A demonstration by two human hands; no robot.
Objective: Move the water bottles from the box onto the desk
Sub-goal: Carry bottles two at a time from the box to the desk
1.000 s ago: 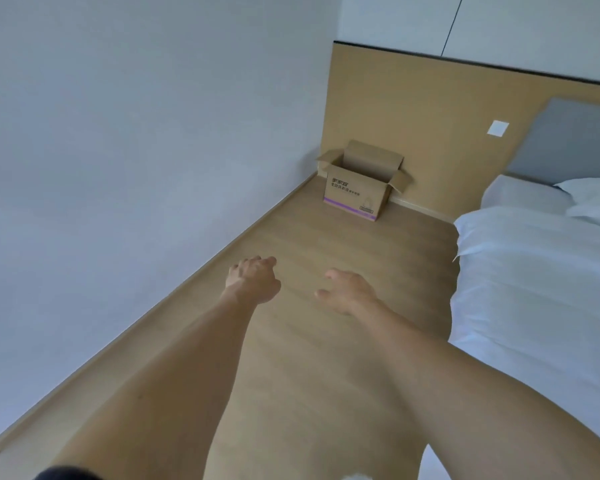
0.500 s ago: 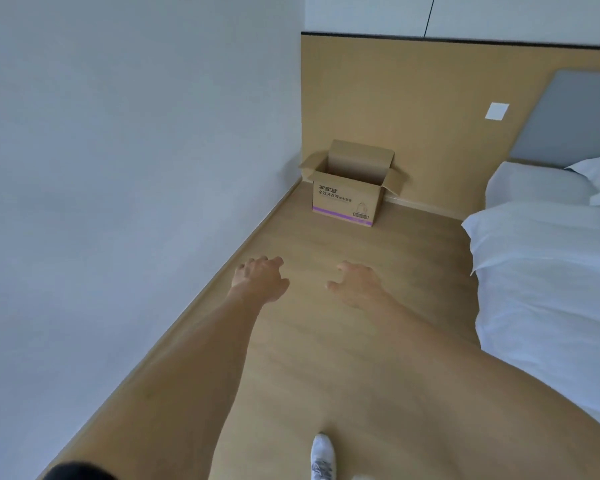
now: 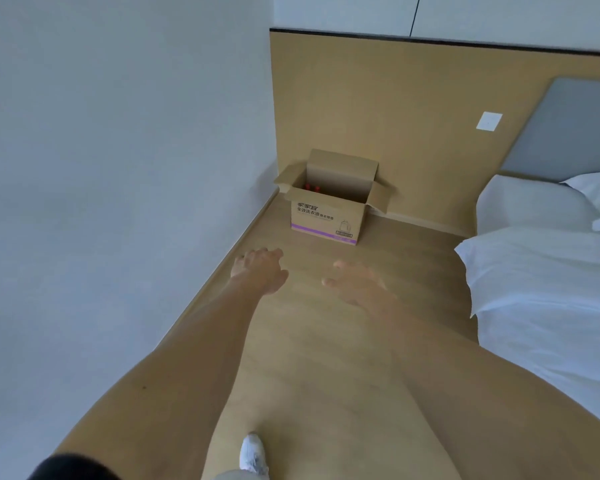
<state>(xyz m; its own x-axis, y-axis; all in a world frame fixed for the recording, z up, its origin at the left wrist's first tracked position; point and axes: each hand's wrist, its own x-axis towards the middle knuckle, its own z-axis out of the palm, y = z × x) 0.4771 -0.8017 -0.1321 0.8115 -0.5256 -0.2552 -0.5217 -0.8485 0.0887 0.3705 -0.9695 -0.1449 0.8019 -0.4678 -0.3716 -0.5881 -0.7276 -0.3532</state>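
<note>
Both hands (image 3: 260, 270) (empty) short of box (image 3: 329, 216).

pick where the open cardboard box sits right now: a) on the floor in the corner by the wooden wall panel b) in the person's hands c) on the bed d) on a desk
a: the cardboard box stands on the floor in the corner against the wooden wall panel, flaps open and red bottle caps showing inside, while the left hand and right hand are short of it, holding nothing.
</note>
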